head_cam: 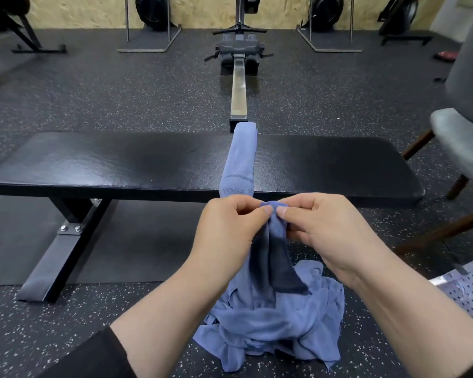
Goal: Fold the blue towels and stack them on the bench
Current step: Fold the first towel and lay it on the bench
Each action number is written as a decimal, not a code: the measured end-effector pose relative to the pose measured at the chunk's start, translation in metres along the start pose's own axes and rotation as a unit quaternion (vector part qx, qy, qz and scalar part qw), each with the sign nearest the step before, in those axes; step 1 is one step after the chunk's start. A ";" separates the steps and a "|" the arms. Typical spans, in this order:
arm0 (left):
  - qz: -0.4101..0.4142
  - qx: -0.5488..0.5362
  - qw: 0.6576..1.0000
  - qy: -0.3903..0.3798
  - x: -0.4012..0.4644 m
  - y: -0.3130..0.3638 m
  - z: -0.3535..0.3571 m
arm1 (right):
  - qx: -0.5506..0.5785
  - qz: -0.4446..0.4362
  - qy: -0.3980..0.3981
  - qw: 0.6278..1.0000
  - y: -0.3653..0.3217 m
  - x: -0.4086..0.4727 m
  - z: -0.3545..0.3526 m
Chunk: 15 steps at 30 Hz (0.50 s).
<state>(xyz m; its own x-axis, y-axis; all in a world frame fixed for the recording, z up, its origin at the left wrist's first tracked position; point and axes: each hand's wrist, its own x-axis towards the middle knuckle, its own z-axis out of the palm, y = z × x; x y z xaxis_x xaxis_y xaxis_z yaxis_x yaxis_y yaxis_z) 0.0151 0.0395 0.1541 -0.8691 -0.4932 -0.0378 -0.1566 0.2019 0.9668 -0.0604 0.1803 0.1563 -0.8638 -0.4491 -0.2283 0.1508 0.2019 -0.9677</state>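
Note:
A blue towel (239,159), folded into a narrow strip, lies across the black padded bench (120,165) and runs down over its near edge. My left hand (230,227) and my right hand (322,227) pinch its near end side by side, just in front of the bench. Below my hands the cloth hangs down toward a crumpled heap of blue towels (273,323) on the floor. Whether the held cloth joins the heap, I cannot tell.
A rowing machine rail (239,85) stretches away behind the bench. A grey chair (464,143) with wooden legs stands at the right. A perforated white basket (470,290) sits at the lower right. Gym stands line the far wall.

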 end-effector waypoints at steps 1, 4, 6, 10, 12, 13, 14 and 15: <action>0.007 0.011 1.000 0.005 -0.001 0.001 0.001 | 0.000 -0.003 -0.006 1.000 -0.001 -0.001 0.001; 0.031 0.038 0.999 0.005 -0.005 0.003 0.005 | 0.020 -0.006 -0.013 1.000 -0.002 -0.003 0.002; 0.050 0.049 0.998 -0.001 -0.007 0.003 0.007 | 0.057 0.005 -0.019 0.998 -0.002 -0.002 0.002; 0.102 0.115 0.987 -0.051 -0.009 0.005 0.011 | 0.120 0.003 -0.022 0.992 -0.002 -0.001 0.000; 0.090 0.112 0.986 -0.083 -0.009 0.007 0.009 | 0.117 -0.004 -0.018 0.993 -0.002 -0.001 -0.002; 0.079 0.101 0.988 -0.090 -0.008 0.010 0.007 | 0.111 -0.003 -0.014 0.994 -0.001 0.000 -0.002; 0.065 0.084 0.990 -0.093 -0.007 0.012 0.005 | 0.106 -0.001 -0.007 0.994 -0.001 0.000 -0.002; 0.052 0.061 0.993 -0.087 -0.006 0.013 0.003 | 0.100 0.000 0.001 0.995 0.000 0.000 -0.002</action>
<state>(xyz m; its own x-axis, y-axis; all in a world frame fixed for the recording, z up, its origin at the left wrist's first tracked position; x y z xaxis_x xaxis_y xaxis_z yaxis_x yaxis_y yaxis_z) 0.0171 0.0480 0.1659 -0.9497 -0.3131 0.0079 -0.1080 0.3512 0.9301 -0.0619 0.1821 0.1567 -0.8649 -0.4472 -0.2281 0.2427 0.0252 -0.9698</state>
